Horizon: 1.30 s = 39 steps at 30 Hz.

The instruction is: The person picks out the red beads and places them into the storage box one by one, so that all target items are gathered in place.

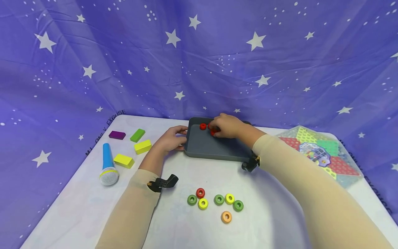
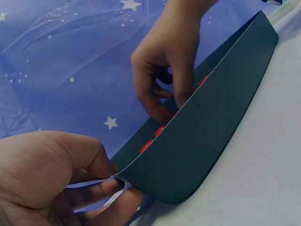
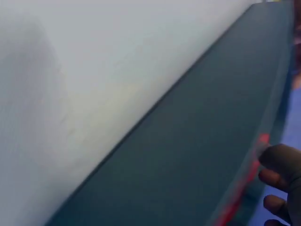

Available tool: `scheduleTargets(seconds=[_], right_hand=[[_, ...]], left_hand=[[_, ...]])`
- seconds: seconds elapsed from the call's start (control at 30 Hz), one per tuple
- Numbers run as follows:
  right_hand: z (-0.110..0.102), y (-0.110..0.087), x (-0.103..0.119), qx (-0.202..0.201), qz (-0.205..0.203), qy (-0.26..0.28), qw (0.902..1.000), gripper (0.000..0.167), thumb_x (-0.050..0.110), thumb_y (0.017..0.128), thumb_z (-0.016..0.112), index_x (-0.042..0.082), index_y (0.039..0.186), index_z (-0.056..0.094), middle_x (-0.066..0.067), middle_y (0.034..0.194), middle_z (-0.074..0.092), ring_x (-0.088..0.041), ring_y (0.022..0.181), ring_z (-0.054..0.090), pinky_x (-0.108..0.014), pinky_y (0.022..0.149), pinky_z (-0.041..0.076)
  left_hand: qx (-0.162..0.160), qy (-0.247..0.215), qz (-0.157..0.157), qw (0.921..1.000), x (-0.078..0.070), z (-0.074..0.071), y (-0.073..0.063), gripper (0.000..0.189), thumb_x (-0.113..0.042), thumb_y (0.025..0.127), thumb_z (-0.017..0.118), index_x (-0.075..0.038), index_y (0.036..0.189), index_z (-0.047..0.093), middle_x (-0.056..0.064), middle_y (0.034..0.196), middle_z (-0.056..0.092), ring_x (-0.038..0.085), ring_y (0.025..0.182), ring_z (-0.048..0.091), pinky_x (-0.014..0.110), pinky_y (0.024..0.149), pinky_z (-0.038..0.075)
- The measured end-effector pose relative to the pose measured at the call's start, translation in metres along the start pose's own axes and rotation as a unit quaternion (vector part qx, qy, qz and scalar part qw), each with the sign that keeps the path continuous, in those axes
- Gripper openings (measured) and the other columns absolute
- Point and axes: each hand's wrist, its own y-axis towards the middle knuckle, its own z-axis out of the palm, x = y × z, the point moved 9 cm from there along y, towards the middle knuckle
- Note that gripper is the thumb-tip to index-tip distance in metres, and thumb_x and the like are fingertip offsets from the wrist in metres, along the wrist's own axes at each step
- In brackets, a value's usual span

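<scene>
A dark grey tray (image 1: 214,148) lies at the back middle of the table. My left hand (image 1: 172,139) holds it at its left edge, thumb at the rim and fingers against the outer wall in the left wrist view. Over the tray, my right hand (image 1: 228,126) reaches down with its fingertips pinching a red ring (image 1: 213,132). Another red ring (image 1: 203,126) sits just to the left inside the tray. In the left wrist view the near wall hides the lower part of the red rings (image 2: 146,146) and the right fingertips.
Nearer me lie loose rings: red (image 1: 200,193), green (image 1: 192,200), yellow (image 1: 203,204) and orange (image 1: 226,217). Leftward are a toy microphone (image 1: 107,162), yellow blocks (image 1: 124,161), a green block (image 1: 137,135) and a purple block (image 1: 117,135). A bagged colourful set (image 1: 320,154) lies right.
</scene>
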Motion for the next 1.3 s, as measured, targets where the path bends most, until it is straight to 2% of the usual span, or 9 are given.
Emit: scheduleTargets(seconds=[0.1,0.2,0.3,0.4,0.5,0.6,0.9,1.1,1.3], right_hand=[[-0.016,-0.009,0.017,-0.034,-0.02,0.037,0.9985,0.034,0.028,0.091,0.076,0.014,0.121,0.072,-0.005,0.117,0.07,-0.028,0.102,0.058,-0.042,0.09,0.051],[-0.025,-0.026,0.051,-0.04,-0.059,0.093,0.9931,0.034,0.028,0.091,0.075,0.014,0.122,0.072,-0.004,0.117,0.07,-0.023,0.096,0.062,-0.038,0.087,0.054],[-0.016,-0.047,0.096,0.009,-0.12,0.134,0.9836,0.033,0.025,0.09,0.076,0.014,0.121,0.072,-0.001,0.112,0.07,-0.02,0.087,0.063,-0.032,0.079,0.055],[0.007,-0.066,0.136,0.078,-0.173,0.133,0.9727,0.033,0.023,0.088,0.076,0.018,0.121,0.072,0.004,0.111,0.07,-0.017,0.086,0.061,-0.026,0.077,0.051],[0.028,-0.078,0.162,0.117,-0.209,0.111,0.9646,0.037,0.022,0.088,0.075,0.023,0.125,0.071,0.011,0.117,0.068,-0.01,0.099,0.061,-0.023,0.088,0.05],[0.04,-0.083,0.176,0.123,-0.226,0.101,0.9611,0.038,0.02,0.089,0.074,0.024,0.127,0.07,0.015,0.121,0.066,-0.004,0.11,0.058,-0.023,0.099,0.048],[0.056,-0.089,0.177,0.119,-0.224,0.093,0.9628,0.034,0.019,0.089,0.073,0.026,0.122,0.072,0.019,0.119,0.066,-0.002,0.111,0.056,-0.022,0.099,0.048],[0.036,-0.094,0.157,0.095,-0.186,0.124,0.97,0.031,0.019,0.091,0.071,0.026,0.121,0.072,0.02,0.114,0.065,-0.004,0.109,0.057,-0.025,0.098,0.049],[0.007,-0.095,0.126,0.051,-0.153,0.151,0.9753,0.029,0.017,0.09,0.071,0.02,0.119,0.073,0.015,0.105,0.064,-0.016,0.097,0.061,-0.027,0.084,0.051]], left_hand=[[-0.002,0.002,0.0,1.0,0.001,0.001,0.001,0.062,-0.003,0.09,0.059,-0.01,0.15,0.046,0.013,0.139,0.053,0.027,0.097,0.063,0.033,0.071,0.062],[0.0,0.0,0.0,1.0,0.002,0.001,0.002,0.062,-0.002,0.09,0.059,-0.01,0.15,0.047,0.013,0.139,0.053,0.028,0.097,0.064,0.033,0.071,0.062],[0.003,-0.006,0.001,1.0,0.001,0.002,0.002,0.062,-0.002,0.09,0.059,-0.009,0.15,0.047,0.014,0.139,0.053,0.028,0.098,0.064,0.033,0.071,0.062],[0.005,-0.009,0.002,0.9999,0.0,0.0,0.003,0.062,-0.002,0.09,0.06,-0.009,0.15,0.047,0.015,0.139,0.052,0.029,0.099,0.064,0.033,0.071,0.062],[-0.001,-0.003,0.002,1.0,-0.001,-0.004,0.003,0.061,-0.002,0.091,0.06,-0.008,0.15,0.046,0.015,0.139,0.052,0.028,0.098,0.064,0.033,0.07,0.062],[-0.009,0.002,0.0,1.0,-0.001,-0.009,0.002,0.06,-0.003,0.092,0.06,-0.008,0.15,0.046,0.014,0.139,0.053,0.028,0.096,0.064,0.033,0.07,0.062],[-0.001,-0.004,-0.004,1.0,0.004,-0.004,0.004,0.06,-0.004,0.093,0.061,-0.009,0.15,0.046,0.014,0.139,0.053,0.027,0.095,0.065,0.033,0.07,0.062],[0.001,-0.007,0.0,1.0,0.002,-0.001,0.003,0.059,-0.002,0.092,0.06,-0.008,0.15,0.047,0.016,0.139,0.052,0.028,0.097,0.065,0.033,0.069,0.062],[0.003,-0.007,-0.003,1.0,0.001,0.001,0.002,0.061,-0.001,0.091,0.06,-0.008,0.15,0.046,0.016,0.14,0.051,0.029,0.098,0.065,0.033,0.07,0.062]])
